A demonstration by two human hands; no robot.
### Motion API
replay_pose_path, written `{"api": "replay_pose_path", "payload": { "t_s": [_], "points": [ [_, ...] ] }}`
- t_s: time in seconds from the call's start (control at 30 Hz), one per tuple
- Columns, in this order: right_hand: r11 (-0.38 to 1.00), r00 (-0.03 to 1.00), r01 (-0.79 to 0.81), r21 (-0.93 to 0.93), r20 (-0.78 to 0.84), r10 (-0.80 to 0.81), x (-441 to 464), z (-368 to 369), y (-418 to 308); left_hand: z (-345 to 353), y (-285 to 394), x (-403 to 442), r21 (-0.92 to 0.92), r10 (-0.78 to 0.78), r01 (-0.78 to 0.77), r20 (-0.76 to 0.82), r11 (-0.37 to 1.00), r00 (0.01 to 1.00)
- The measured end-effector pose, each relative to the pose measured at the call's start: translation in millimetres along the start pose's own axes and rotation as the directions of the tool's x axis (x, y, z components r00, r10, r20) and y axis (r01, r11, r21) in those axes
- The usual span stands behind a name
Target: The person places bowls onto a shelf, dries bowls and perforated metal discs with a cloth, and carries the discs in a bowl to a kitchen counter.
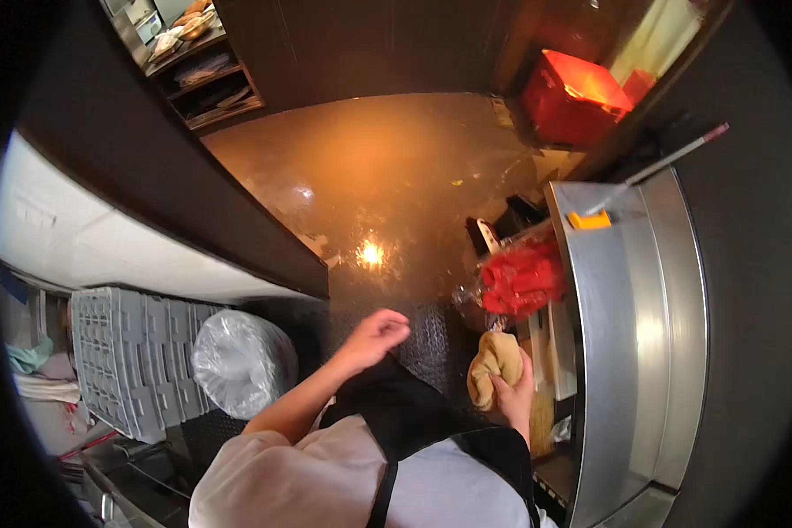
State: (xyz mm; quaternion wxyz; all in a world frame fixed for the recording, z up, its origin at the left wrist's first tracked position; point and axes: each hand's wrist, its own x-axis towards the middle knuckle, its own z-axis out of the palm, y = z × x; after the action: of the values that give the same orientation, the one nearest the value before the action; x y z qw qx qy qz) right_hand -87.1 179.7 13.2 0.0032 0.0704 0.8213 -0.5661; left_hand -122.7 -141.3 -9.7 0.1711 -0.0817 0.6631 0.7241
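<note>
A bunched tan cloth (494,368) is gripped in my right hand (517,393), low beside the steel counter, with the thumb across it. Just beyond the cloth, red material in clear plastic (524,280) lies against the counter's side. My left hand (380,336) is raised over the dark floor mat (420,341), away from the cloth. Its fingers are curled loosely together, and nothing can be seen in them.
A steel counter (620,343) runs along the right, with a yellow-orange object (589,220) on it. Grey crates (145,361) and a plastic-lined bin (242,361) stand at left. A red bin (568,101) is at the far right, beyond the wet-looking floor (361,167).
</note>
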Motion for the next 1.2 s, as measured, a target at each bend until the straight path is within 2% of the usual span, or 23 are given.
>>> {"api": "replay_pose_path", "payload": {
  "t_s": [0.03, 0.1, 0.13, 0.17, 0.23, 0.27, 0.33, 0.43, 0.5, 0.6, 0.67, 0.77, 0.8, 0.83, 0.9, 0.93, 0.97, 1.03, 1.07, 1.1, 1.13, 1.17, 1.2],
  "points": [
    [0.991, 0.999, 0.037, -0.132, 0.013, -0.035, 25, 18, -1, -33, 7, 11, 0.027, 0.018, -0.015, -0.118, 1.000, 0.993],
    [0.989, 0.997, -0.075, -0.131, -0.023, 0.073, 64, 52, 50, -90, 12, 33, -0.063, -0.005, -0.014, -0.293, 0.998, 0.956],
    [0.983, 0.993, -0.118, -0.139, -0.039, 0.114, 84, 61, 65, -116, 9, 50, -0.080, -0.103, 0.080, -0.361, 0.994, 0.927],
    [0.921, 0.966, -0.258, -0.292, -0.080, 0.246, 98, 68, 56, -142, 0, 64, -0.108, -0.203, 0.174, -0.431, 0.979, 0.879],
    [0.780, 0.933, -0.351, -0.518, -0.123, 0.338, 113, 77, 103, -183, -38, 88, -0.160, -0.299, 0.252, -0.533, 0.954, 0.791],
    [0.656, 0.858, -0.451, -0.606, -0.090, 0.506, 119, 75, 142, -200, -55, 94, -0.229, -0.356, 0.273, -0.546, 0.934, 0.758],
    [0.412, 0.642, -0.501, -0.761, -0.008, 0.767, 134, 72, 202, -222, -92, 92, -0.185, -0.428, 0.409, -0.629, 0.893, 0.649],
    [0.383, 0.423, -0.421, -0.822, 0.196, 0.885, 184, 84, 217, -235, -162, 71, -0.213, -0.488, 0.522, -0.734, 0.826, 0.472],
    [0.412, 0.325, -0.341, -0.845, 0.306, 0.895, 247, 100, 206, -231, -198, 39, -0.227, -0.582, 0.706, -0.751, 0.671, 0.311],
    [0.464, 0.208, -0.210, -0.861, 0.424, 0.882, 365, 130, 178, -209, -169, 23, -0.419, -0.853, 0.818, -0.499, 0.394, 0.154],
    [0.470, 0.108, -0.092, -0.878, 0.461, 0.881, 454, 159, 161, -213, -127, 66, -0.497, -0.872, 0.769, -0.465, 0.402, 0.156],
    [0.402, -0.033, 0.204, -0.893, 0.404, 0.914, 608, 223, 136, -202, -75, 142, -0.568, -0.780, 0.576, -0.588, 0.588, 0.216],
    [0.377, -0.034, 0.325, -0.867, 0.388, 0.921, 662, 248, 125, -210, -61, 167, -0.584, -0.763, 0.520, -0.599, 0.623, 0.242],
    [0.350, 0.018, 0.450, -0.821, 0.401, 0.916, 723, 276, 111, -220, -50, 185, -0.593, -0.742, 0.463, -0.614, 0.659, 0.268],
    [0.297, 0.216, 0.636, -0.712, 0.533, 0.818, 833, 328, 64, -241, -70, 215, -0.499, -0.660, 0.449, -0.666, 0.741, 0.348],
    [0.300, 0.272, 0.631, -0.715, 0.566, 0.778, 877, 358, 38, -255, -82, 229, -0.446, -0.612, 0.439, -0.688, 0.780, 0.390],
    [0.304, 0.327, 0.626, -0.718, 0.596, 0.733, 920, 389, 9, -269, -83, 241, -0.459, -0.629, 0.449, -0.681, 0.766, 0.376],
    [0.418, 0.577, 0.544, -0.728, 0.686, 0.443, 935, 432, -81, -305, -87, 264, -0.476, -0.654, 0.470, -0.666, 0.743, 0.359],
    [0.503, 0.663, 0.496, -0.708, 0.683, 0.306, 928, 451, -143, -329, -99, 275, -0.586, -0.758, 0.485, -0.550, 0.649, 0.350],
    [0.618, 0.720, 0.406, -0.673, 0.652, 0.237, 920, 475, -196, -348, -117, 285, -0.494, -0.668, 0.457, -0.616, 0.740, 0.416],
    [0.667, 0.741, 0.456, -0.589, 0.667, 0.082, 927, 498, -196, -377, -119, 295, -0.255, -0.540, 0.535, -0.688, 0.806, 0.485],
    [0.804, 0.783, 0.372, -0.464, 0.622, -0.003, 922, 523, -203, -403, -122, 303, -0.012, -0.404, 0.579, -0.728, 0.815, 0.554],
    [0.844, 0.765, 0.427, -0.323, 0.627, -0.147, 926, 544, -195, -438, -137, 312, 0.139, -0.284, 0.526, -0.714, 0.839, 0.641]
  ]
}}
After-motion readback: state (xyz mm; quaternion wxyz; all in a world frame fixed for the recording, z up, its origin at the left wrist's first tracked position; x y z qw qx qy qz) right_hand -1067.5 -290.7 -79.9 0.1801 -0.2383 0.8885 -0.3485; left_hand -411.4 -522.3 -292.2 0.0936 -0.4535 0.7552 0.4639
